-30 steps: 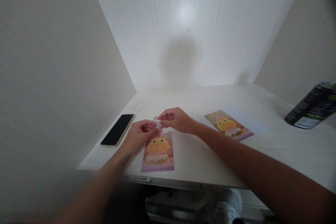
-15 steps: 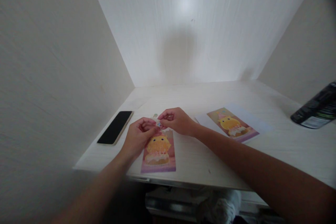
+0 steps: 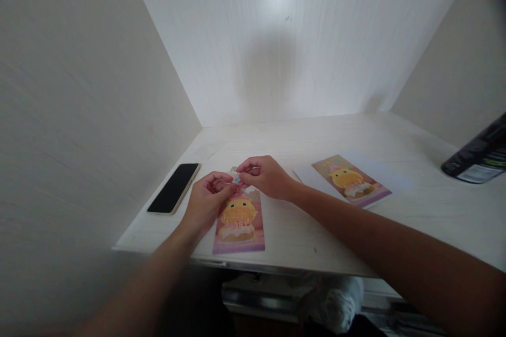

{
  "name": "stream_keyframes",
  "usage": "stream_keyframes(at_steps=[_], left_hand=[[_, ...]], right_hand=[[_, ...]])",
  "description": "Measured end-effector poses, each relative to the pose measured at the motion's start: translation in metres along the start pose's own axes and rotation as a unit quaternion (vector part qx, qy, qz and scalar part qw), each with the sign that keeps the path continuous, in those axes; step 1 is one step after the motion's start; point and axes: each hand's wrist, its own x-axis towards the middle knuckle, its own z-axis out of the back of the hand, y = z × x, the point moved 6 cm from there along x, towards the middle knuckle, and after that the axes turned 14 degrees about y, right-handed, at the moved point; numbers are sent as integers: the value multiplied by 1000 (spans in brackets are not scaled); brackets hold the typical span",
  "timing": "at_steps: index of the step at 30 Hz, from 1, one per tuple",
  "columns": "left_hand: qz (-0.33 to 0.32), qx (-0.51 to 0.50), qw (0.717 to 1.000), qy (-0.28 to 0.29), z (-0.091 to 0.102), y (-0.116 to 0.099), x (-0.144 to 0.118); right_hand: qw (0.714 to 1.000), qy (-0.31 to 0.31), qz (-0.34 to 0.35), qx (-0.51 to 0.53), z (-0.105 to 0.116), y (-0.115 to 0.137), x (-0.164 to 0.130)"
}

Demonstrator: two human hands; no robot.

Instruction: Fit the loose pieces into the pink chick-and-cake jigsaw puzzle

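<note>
Your left hand [image 3: 206,201] and your right hand [image 3: 264,176] meet just above the far end of a pink card [image 3: 239,221], fingers curled in and pinched together around a small pale piece [image 3: 235,177] held between the fingertips of both. The piece is too small and blurred to tell what it is, beyond a light, slightly bluish look. Both hands are narrow, closed on it, with the knuckles of the right hand turned up and the left thumb pressed toward the right fingers.

The pink card lies flat on the tabletop [image 3: 395,216] directly under and just near of your hands, its long side running away from you, its near end close to the tabletop's front edge. It shows a yellow round figure on a white base. The heel of your left hand covers the card's far left corner.

To the left, a black phone [image 3: 174,195] lies flat, screen dark, near the left wall and well apart from your left hand. To the right, beyond your right forearm, a second card [image 3: 351,186] with the same yellow figure rests on a white sheet [image 3: 389,178], turned at an angle. At the far right edge a dark can [image 3: 478,155] lies tilted, partly cut off by the frame.
</note>
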Motion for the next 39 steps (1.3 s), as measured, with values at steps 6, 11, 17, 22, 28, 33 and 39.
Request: stream_keyframes(at_steps=[6, 11, 17, 22, 28, 33, 39], left_hand=[[4, 21, 1000, -19, -6, -8, -3], [-9, 39, 998, -56, 1, -7, -1], [-41, 82, 994, -58, 8, -7, 1], [-39, 89, 994, -58, 1, -16, -3], [-45, 92, 993, -52, -3, -22, -6], [-26, 65, 997, -35, -3, -18, -8], [-12, 8, 999, -29, -3, -15, -9]], right_hand=[[1000, -16, 5, 17, 0, -1, 1], [999, -24, 5, 29, -2, -1, 3], [999, -39, -4, 37, -4, 5, 2], [998, -17, 18, 63, -7, -2, 3], [999, -6, 31, 22, -5, 4, 0], [1000, -12, 26, -8, -3, 13, -3], [999, -22, 26, 9, -2, 12, -3]])
